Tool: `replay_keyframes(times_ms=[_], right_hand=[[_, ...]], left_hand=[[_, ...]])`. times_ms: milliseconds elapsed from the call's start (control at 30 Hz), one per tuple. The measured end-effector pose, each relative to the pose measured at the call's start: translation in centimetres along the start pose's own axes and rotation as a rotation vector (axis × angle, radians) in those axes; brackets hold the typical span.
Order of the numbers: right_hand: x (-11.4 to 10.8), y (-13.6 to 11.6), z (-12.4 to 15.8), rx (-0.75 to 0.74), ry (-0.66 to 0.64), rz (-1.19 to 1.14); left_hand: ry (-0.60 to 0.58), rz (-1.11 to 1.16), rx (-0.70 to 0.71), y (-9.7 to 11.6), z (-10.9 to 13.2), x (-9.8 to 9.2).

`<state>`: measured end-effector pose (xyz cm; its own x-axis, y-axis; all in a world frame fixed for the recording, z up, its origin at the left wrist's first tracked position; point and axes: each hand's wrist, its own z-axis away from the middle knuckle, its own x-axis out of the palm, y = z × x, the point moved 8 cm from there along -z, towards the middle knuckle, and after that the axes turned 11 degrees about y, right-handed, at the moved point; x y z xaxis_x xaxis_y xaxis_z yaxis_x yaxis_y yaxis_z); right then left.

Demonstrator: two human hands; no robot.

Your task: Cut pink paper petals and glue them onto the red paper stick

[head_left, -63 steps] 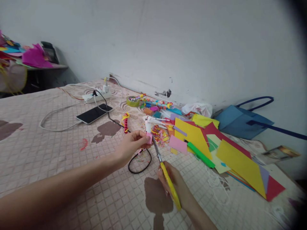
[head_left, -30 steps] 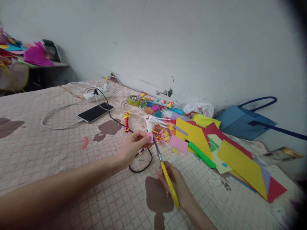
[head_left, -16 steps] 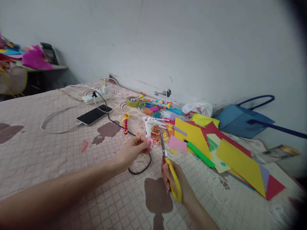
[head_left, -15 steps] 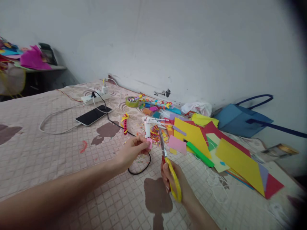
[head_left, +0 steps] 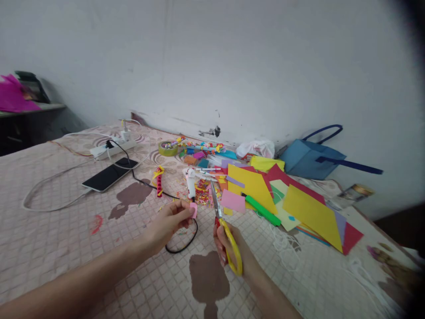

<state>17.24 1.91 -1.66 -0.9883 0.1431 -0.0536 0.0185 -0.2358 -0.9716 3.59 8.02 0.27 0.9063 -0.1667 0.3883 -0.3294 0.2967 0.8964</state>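
Observation:
Between the thumb and fingers of my left hand [head_left: 174, 217] is a small piece of pink paper [head_left: 193, 210]. My right hand [head_left: 232, 246] grips scissors [head_left: 230, 237] by their yellow and red handles, with the blades pointing away from me and looking closed. The scissor tips are to the right of the pink piece, apart from it. Just beyond my left hand lies a white glue gun [head_left: 190, 181] with a black cord. Colourful paper scraps [head_left: 204, 195] are scattered beside it. A larger pink paper [head_left: 233, 201] lies to the right of the blades.
A green cutter [head_left: 262, 210] rests by yellow sheets [head_left: 312, 212] and red sheets on the right. A blue bag [head_left: 312, 157] stands against the wall. At left are a phone [head_left: 109, 174], a power strip [head_left: 113, 149] and loose cables. Green tape [head_left: 168, 149] sits at the back.
The view has turned slightly to the right, so the things on the table appear further left. Both hands keep their hold on the pink paper and the scissors.

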Motion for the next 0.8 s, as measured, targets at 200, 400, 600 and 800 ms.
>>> replay_keyframes(times_ms=[200, 400, 600, 800], right_hand=[[-0.1, -0.5, 0.0, 0.015, 0.011, -0.048], [0.0, -0.5, 0.0, 0.014, -0.014, -0.071], [0.3, -0.8, 0.2, -0.025, -0.063, -0.108], [1.3, -1.0, 0.7, 0.007, -0.188, -0.293]], left_hand=[[-0.011, 0.01, -0.046, -0.2, 0.1, 0.2], [-0.038, 0.001, -0.1, -1.0, 0.3, 0.5], [-0.081, -0.225, 0.033, -0.1, 1.0, 1.1], [-0.227, -0.554, 0.629, 3.5, 3.8, 3.1]])
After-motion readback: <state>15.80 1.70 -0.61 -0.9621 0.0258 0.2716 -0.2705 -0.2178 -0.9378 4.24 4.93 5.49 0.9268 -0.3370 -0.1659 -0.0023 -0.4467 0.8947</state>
